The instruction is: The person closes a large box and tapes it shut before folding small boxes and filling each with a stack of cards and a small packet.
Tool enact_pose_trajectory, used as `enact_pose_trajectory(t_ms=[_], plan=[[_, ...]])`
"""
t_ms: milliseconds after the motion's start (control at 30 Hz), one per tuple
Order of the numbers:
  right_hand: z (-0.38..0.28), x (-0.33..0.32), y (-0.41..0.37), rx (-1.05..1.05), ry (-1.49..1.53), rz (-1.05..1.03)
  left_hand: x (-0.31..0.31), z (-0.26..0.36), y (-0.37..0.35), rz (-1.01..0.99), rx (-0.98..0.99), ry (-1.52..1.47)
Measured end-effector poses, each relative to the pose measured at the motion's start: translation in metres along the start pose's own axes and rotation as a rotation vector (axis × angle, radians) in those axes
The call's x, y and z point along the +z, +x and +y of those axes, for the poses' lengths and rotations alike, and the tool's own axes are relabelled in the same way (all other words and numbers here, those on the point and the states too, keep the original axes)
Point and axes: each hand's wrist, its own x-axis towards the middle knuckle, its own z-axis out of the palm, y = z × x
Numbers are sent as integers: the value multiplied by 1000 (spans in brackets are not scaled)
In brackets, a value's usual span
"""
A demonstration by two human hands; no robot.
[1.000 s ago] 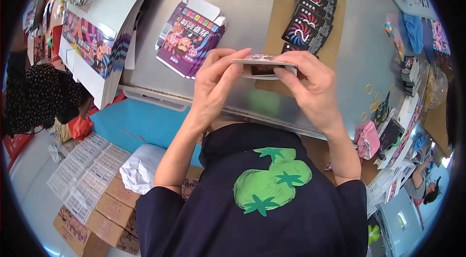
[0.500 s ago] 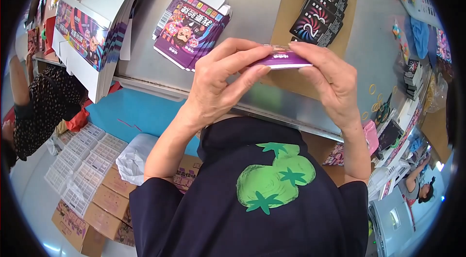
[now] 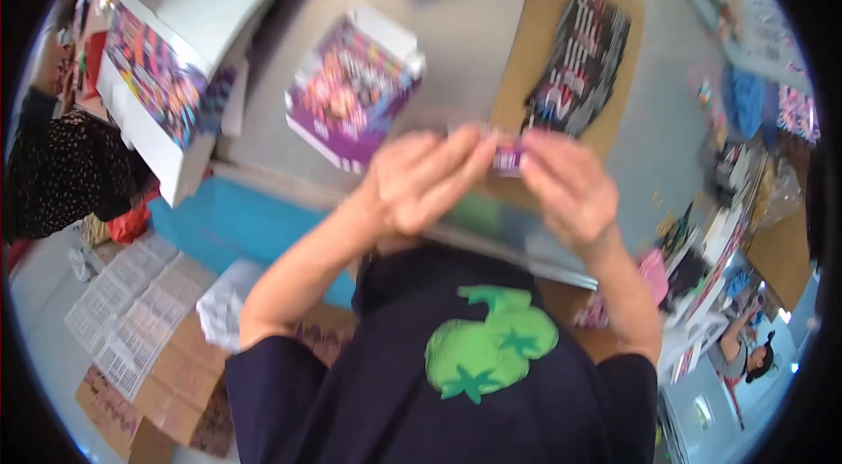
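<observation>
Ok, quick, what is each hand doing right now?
Left hand: closed, pinching the left end of the small purple carton.
Right hand: closed on the same carton's right end; blur hides the finger detail.

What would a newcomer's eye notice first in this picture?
The left hand and right hand pinch a small purple box between them at the centre. Behind, on the grey table, lie purple flat cartons to the left and black cards on brown cardboard to the right.
</observation>
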Motion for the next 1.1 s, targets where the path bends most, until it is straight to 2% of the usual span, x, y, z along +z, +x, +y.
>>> enact_pose_trajectory(t_ms=[67, 100, 167, 200, 233, 300, 367, 433, 467, 533, 600, 633, 733, 767, 867, 900, 967, 1000, 1033, 1100], plan=[[5, -1, 8, 59, 109, -10, 7, -7, 0, 65, -47, -38], [9, -9, 17, 3, 64, 22, 3, -11, 13, 111, 4, 0], [16, -24, 33, 217, 268, -24, -15, -13, 34, 182, -212, -177], [23, -34, 47, 230, 271, 77, -21, -18, 42, 210, -326, -277], [29, -47, 64, 246, 283, 172, -24, -27, 50, 233, -307, -260], [48, -59, 111, 219, 366, 464, -29, -42, 63, 229, -417, -63], [80, -66, 161, 233, 272, 513, -29, -56, 74, 225, -487, 41], [110, -55, 213, 212, 378, 445, -18, -82, 94, 136, -439, 237], [124, -46, 232, 206, 320, 397, -16, -88, 98, 88, -415, 332], [145, -32, 264, 189, 264, 347, -28, -97, 93, 72, -405, 329], [158, -19, 280, 175, 66, 163, -45, -103, 82, 8, -378, 299], [164, -9, 283, 183, 72, 158, -54, -107, 76, 0, -384, 295], [170, 20, 279, -128, -681, -14, -78, -115, 61, -167, -328, 340], [168, 24, 275, -122, -674, -23, -78, -113, 59, -176, -335, 333], [158, 25, 267, -99, -721, 127, -75, -105, 57, 76, -350, 222], [147, 19, 262, -100, -718, 115, -75, -101, 53, 76, -360, 215], [109, 5, 242, -126, -418, 328, -75, -91, 36, 199, -587, 58], [83, 1, 223, -61, -330, 261, -75, -80, 22, 248, -726, -19], [57, 2, 201, 4, -234, 193, -71, -69, 7, 226, -779, -17], [18, 23, 159, 58, 1, -66, -54, -65, -13, 215, -780, 141]])
